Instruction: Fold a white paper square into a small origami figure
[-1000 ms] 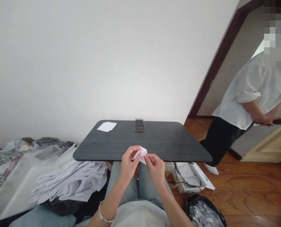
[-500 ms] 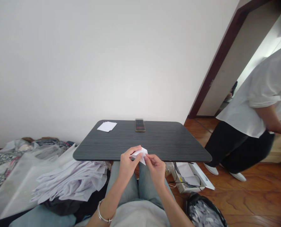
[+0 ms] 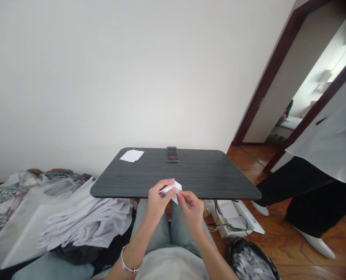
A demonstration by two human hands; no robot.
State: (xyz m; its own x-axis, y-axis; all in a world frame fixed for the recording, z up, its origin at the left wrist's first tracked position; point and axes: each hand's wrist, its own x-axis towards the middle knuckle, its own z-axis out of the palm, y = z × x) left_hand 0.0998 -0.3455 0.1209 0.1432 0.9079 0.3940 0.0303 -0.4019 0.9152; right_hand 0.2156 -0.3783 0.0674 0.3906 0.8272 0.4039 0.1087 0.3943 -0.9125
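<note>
A small piece of folded white paper (image 3: 177, 186) is held up at the near edge of the dark table (image 3: 208, 171). My left hand (image 3: 159, 196) grips its left side, thumb in front and fingers behind. On the lower right, my right hand (image 3: 193, 205) pinches the paper between thumb and fingertips. Several creased flaps show, one pointing down between the hands. Toward the far left of the table lies a short stack of white paper sheets (image 3: 131, 156). A phone (image 3: 172, 154) rests near the back edge.
Folded white cloth (image 3: 91, 221) and plastic-covered bundles (image 3: 24, 221) lie left of the table. On the floor at right are a white box with cables (image 3: 231, 219) and a black bag of paper scraps (image 3: 251, 260). A person in dark trousers (image 3: 318, 190) stands near the doorway.
The person at right has stepped further to the right, uncovering more of the doorway. My hands and the folded paper have hardly moved.
</note>
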